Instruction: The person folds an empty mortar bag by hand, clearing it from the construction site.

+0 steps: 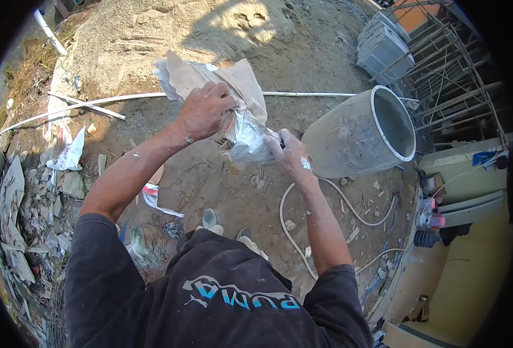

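Note:
A crumpled, torn paper sack [246, 84], brown-grey with shiny white parts, is held up in front of me between both hands. My left hand [207, 110] is closed on its upper middle, with the loose brown flaps spreading beyond the fingers. Lower down and to the right, my right hand [288, 152] grips the bunched white end, its fingers dusted pale. Beside my right hand stands a large grey barrel [346, 136] with a white rim, leaning with its mouth to the right. What lies deep in the barrel cannot be made out.
A sand heap [146, 40] rises ahead, with a long white pipe [134, 97] across the ground before it. A pale hose [284, 217] curls by the barrel. Rubble [42, 220] lies left. Stacked grey blocks [381, 49] and bamboo scaffolding [459, 69] stand at right.

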Motion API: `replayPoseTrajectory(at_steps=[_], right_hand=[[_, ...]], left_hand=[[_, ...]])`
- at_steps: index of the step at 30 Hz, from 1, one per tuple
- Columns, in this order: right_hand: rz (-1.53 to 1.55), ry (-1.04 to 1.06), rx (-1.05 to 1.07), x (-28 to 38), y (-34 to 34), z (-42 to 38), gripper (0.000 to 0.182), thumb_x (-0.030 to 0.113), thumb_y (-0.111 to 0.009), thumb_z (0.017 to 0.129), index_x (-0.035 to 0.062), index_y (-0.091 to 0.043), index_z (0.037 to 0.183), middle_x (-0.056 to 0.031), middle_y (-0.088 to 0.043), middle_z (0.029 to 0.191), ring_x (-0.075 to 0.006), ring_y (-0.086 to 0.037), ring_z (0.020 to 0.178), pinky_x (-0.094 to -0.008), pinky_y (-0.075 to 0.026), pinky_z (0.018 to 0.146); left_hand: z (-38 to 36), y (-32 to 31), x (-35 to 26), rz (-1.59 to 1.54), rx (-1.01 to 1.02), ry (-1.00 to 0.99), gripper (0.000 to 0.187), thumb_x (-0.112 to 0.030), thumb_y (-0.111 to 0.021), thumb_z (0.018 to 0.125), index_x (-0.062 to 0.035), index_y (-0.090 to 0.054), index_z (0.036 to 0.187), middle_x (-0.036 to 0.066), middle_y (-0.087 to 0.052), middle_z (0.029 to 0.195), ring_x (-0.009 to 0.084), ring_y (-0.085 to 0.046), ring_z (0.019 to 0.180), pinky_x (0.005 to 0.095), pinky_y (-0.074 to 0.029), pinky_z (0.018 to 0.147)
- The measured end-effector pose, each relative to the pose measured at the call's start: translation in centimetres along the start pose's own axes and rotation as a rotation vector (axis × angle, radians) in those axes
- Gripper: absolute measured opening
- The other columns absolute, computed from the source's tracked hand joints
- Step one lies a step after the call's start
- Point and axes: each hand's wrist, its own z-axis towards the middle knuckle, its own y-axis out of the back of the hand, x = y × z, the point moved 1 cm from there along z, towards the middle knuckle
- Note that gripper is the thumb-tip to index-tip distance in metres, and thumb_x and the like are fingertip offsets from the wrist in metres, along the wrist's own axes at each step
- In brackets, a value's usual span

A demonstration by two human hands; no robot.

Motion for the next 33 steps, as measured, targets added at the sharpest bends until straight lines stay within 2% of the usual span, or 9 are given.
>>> replayPoseTrajectory(at_steps=[8,14,15,18,19,22,26,29,33], right_hand=[[0.301,-0.006,0.185,-1.4,0.8,0.5,0.062,0.037,-0.077,0.078,0.0004,-0.057,0.125,-0.0189,-0.066,0.115,-0.0285,-0.064,0.106,-0.0406,-0.049,0.093],[0.252,0.061,0.069,1.1,0.6,1.6,0.043,0.025,-0.072,0.085,-0.0002,-0.062,0.118,-0.0126,-0.07,0.101,-0.0222,-0.065,0.093,-0.0354,-0.05,0.086],[0.233,0.068,0.093,1.4,1.3,1.6,0.039,0.024,-0.071,0.085,0.0004,-0.063,0.116,-0.0122,-0.07,0.099,-0.0224,-0.066,0.091,-0.0356,-0.05,0.085],[0.115,0.13,0.146,2.0,3.7,1.2,0.031,0.022,-0.07,0.086,0.0021,-0.065,0.11,-0.0115,-0.069,0.093,-0.0232,-0.065,0.087,-0.0364,-0.05,0.082],[0.034,0.182,0.16,2.3,4.4,1.1,0.03,0.021,-0.07,0.086,0.0024,-0.065,0.108,-0.0114,-0.069,0.092,-0.0238,-0.065,0.085,-0.0368,-0.05,0.08],[-0.097,0.365,0.149,3.8,5.8,0.4,0.028,0.022,-0.071,0.086,0.0025,-0.064,0.106,-0.0122,-0.065,0.087,-0.0262,-0.063,0.082,-0.0386,-0.049,0.077],[-0.254,0.564,-0.021,4.1,7.7,-1.5,0.031,0.023,-0.072,0.085,0.0023,-0.063,0.107,-0.0133,-0.062,0.085,-0.0297,-0.062,0.081,-0.0404,-0.049,0.076],[-0.248,0.363,0.076,3.7,9.4,-2.9,0.034,0.026,-0.072,0.085,0.0037,-0.064,0.109,-0.0143,-0.065,0.089,-0.0311,-0.064,0.085,-0.0413,-0.05,0.078],[-0.152,0.088,0.156,4.7,10.6,-4.7,0.039,0.033,-0.068,0.089,0.0035,-0.063,0.114,-0.0174,-0.068,0.097,-0.033,-0.065,0.092,-0.0413,-0.05,0.081]], left_hand=[[0.6,-0.4,7.7,-0.658,0.044,0.61,0.026,-0.017,-0.053,0.094,-0.0055,-0.068,0.111,0.01,-0.069,0.094,0.0169,-0.062,0.086,0.0323,-0.049,0.083],[-1.4,-0.8,8.2,-0.698,0.066,0.719,0.028,-0.02,-0.055,0.093,-0.0045,-0.069,0.111,0.009,-0.07,0.094,0.0171,-0.062,0.086,0.0324,-0.048,0.082],[-1.5,0.4,8.4,-0.605,0.261,0.661,0.039,-0.021,-0.057,0.093,-0.0045,-0.06,0.128,0.013,-0.066,0.117,0.0201,-0.06,0.107,0.0332,-0.046,0.096],[-1.9,3.8,6.6,-0.336,0.252,0.4,0.054,-0.022,-0.058,0.091,-0.0083,-0.047,0.143,0.017,-0.05,0.142,0.0292,-0.045,0.134,0.0398,-0.035,0.113],[-1.1,5.0,5.8,-0.406,0.268,0.321,0.065,-0.03,-0.059,0.093,-0.012,-0.036,0.15,0.018,-0.034,0.154,0.0333,-0.028,0.145,0.0435,-0.023,0.12],[1.1,3.4,1.9,-0.365,0.151,-0.009,0.063,-0.039,-0.057,0.096,-0.0111,-0.039,0.149,0.018,-0.038,0.151,0.0332,-0.029,0.145,0.043,-0.023,0.12],[2.7,-0.8,-0.4,-0.568,0.47,-0.045,0.052,-0.045,-0.052,0.099,-0.0057,-0.055,0.133,0.018,-0.055,0.133,0.0293,-0.05,0.126,0.0403,-0.037,0.108],[3.3,-1.6,-2.2,-0.775,0.52,-0.019,0.039,-0.041,-0.055,0.099,-0.0039,-0.06,0.111,0.01,-0.061,0.101,0.0174,-0.056,0.095,0.0339,-0.045,0.086],[4.3,-0.9,-5.3,-0.728,0.427,-0.073,0.028,-0.033,-0.059,0.097,-0.005,-0.059,0.104,0.008,-0.06,0.09,0.0164,-0.055,0.085,0.0345,-0.045,0.079]])
